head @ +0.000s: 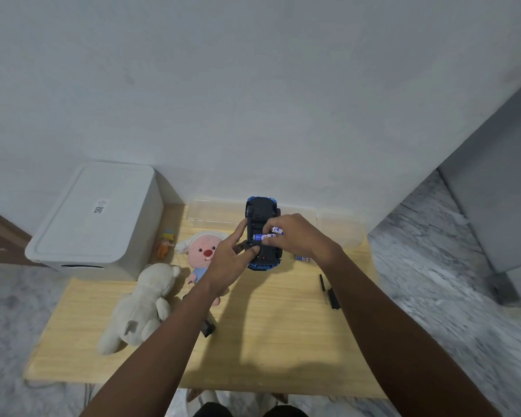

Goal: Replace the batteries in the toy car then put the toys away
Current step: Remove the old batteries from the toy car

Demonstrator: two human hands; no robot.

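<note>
**Seating fresh cells in the upturned car**

Pinching a battery (264, 236) between thumb and fingertips, the right hand (295, 236) presses it crosswise into the open bay on the underside of the toy car (260, 212); a second battery (277, 229) is tucked further back in the same curled fingers, probably kept ready so the hand need not go back to the worktop for it. The left hand (227, 260) grips the car's left flank, thumb and fingers curled round the chassis; this looks like a bracing hold, keeping the belly up and steady while the cell is pushed home.

The car is held just above the worktop (268, 341) toward its far edge, roughly midway along it; a spare battery (303, 258) lies just right of the car, near the far right corner. Two dark narrow pieces (331, 294) rest by the right edge; whether one is the bay cover I cannot tell.

Left of the car lies a pink-faced plush (203, 254), then a white plush (139, 311) closer to the left edge and a small orange figure (165, 245) behind them; these probably wait for packing. A lidded white bin (97, 218) fills the far left corner, and a clear plastic tub (211, 213) sits along the far edge behind the car.
</note>
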